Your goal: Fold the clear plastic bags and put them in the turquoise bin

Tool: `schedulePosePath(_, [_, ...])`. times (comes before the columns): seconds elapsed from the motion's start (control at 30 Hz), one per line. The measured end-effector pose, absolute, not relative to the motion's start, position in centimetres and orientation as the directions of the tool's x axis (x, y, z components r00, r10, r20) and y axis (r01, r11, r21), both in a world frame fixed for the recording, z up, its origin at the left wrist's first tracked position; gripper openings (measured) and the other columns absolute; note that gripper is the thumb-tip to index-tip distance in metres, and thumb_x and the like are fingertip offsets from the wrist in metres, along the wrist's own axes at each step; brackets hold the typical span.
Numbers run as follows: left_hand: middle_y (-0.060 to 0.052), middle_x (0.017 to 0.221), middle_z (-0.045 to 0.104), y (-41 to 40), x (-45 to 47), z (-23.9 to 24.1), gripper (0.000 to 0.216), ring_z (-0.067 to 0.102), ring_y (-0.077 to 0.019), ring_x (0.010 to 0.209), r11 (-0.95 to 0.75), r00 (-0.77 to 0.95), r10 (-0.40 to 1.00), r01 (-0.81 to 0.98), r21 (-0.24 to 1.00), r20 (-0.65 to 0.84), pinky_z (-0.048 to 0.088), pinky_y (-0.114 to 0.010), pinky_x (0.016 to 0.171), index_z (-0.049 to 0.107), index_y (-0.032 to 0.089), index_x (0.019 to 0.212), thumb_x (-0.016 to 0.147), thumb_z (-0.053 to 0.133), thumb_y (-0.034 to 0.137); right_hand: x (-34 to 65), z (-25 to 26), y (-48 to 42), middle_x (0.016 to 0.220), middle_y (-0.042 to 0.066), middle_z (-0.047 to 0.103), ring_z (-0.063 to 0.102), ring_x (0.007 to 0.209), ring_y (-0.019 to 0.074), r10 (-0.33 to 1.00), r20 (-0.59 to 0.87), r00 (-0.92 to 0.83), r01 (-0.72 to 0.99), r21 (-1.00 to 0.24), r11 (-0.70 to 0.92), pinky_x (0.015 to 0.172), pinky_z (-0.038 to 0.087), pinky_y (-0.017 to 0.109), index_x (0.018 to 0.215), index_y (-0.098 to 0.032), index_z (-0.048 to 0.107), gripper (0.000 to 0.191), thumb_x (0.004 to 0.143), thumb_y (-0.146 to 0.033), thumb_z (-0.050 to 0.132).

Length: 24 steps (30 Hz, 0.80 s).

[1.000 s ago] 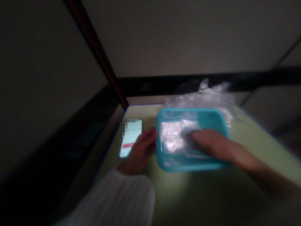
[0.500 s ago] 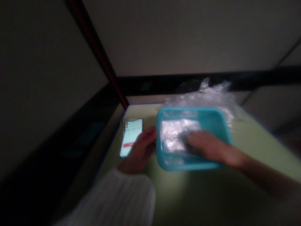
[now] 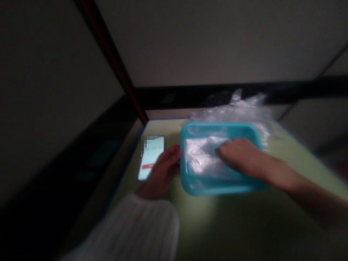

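Note:
A turquoise plastic tray [image 3: 190,186] with raised sides is in the middle of the head view. Inside it lies shiny clear plastic wrapping [image 3: 199,156], mostly in the left part; blur hides what it covers. The fingers of my left hand [image 3: 163,166] bend against the tray's left wall and grip it there. Reaching in from the right, my right hand [image 3: 239,156] is over the tray with its fingers curled together at the plastic. Whatever is between those fingertips is hidden.
A lit phone [image 3: 152,154] lies left of the tray, partly behind my left hand. Crumpled clear plastic [image 3: 239,110] is heaped behind the tray. The pale green table [image 3: 201,224] has its far edge near a wall with a dark band.
My right hand has shifted slightly up within the tray, and its fingers look more closed. The plastic under it lies differently. My left hand stays at the tray's left wall.

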<state>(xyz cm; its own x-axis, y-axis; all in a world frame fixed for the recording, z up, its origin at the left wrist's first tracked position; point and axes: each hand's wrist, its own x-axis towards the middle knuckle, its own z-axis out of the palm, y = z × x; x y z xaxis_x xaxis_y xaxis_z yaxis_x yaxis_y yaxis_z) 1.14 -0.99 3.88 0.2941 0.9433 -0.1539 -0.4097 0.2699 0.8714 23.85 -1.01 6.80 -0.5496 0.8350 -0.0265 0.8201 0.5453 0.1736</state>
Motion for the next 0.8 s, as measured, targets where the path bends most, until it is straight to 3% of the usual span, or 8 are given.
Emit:
schedulePosePath(0.23, [0.001, 0.067, 0.061, -1.1, 1.2, 4.0, 0.017, 0.053, -0.0098, 0.058, 0.267, 0.301, 0.942, -0.413, 0.871, -0.146, 0.039, -0.021, 0.055, 0.066, 0.016, 0.073, 0.068, 0.077, 0.028, 24.2, 6.9, -1.3, 0.083, 0.009, 0.068, 0.06, 0.071, 0.0198, 0.835, -0.078, -0.545, 0.834, 0.05, 0.549, 0.058, 0.029, 0.029, 0.083, -0.015, 0.064, 0.016, 0.087, -0.015, 0.048])
schedulePosePath(0.4, [0.002, 0.067, 0.061, -1.1, 1.2, 4.1, 0.016, 0.054, -0.0096, 0.059, 0.267, 0.298, 0.943, -0.411, 0.872, -0.148, 0.04, -0.02, 0.056, 0.066, 0.016, 0.072, 0.068, 0.077, 0.027, 24.0, 6.9, -1.6, 0.086, 0.011, 0.069, 0.06, 0.074, 0.0213, 0.831, -0.157, -0.533, 0.838, 0.038, 0.544, 0.059, 0.029, 0.029, 0.087, -0.013, 0.065, 0.014, 0.084, -0.014, 0.052])
schedulePosePath(0.67, [0.002, 0.066, 0.059, -1.1, 1.1, 4.2, 0.019, 0.053, -0.0084, 0.058, 0.273, 0.303, 0.94, -0.406, 0.872, -0.154, 0.04, -0.019, 0.054, 0.065, 0.015, 0.072, 0.067, 0.078, 0.029, 23.6, 5.0, -1.3, 0.084, 0.01, 0.066, 0.057, 0.072, 0.0191, 0.814, -0.102, -0.571, 0.818, 0.004, 0.575, 0.059, 0.029, 0.029, 0.086, -0.014, 0.064, 0.013, 0.084, -0.014, 0.051])
schedulePosePath(0.8, [0.002, 0.067, 0.059, -1.0, 1.1, 4.1, 0.022, 0.053, -0.0087, 0.059, 0.281, 0.302, 0.939, -0.403, 0.871, -0.163, 0.041, -0.019, 0.055, 0.065, 0.016, 0.075, 0.066, 0.079, 0.031, 24.3, 5.8, -0.9, 0.085, 0.01, 0.066, 0.058, 0.073, 0.0199, 0.84, -0.091, -0.534, 0.843, -0.128, 0.522, 0.06, 0.033, 0.028, 0.086, -0.014, 0.063, 0.012, 0.081, -0.015, 0.052])
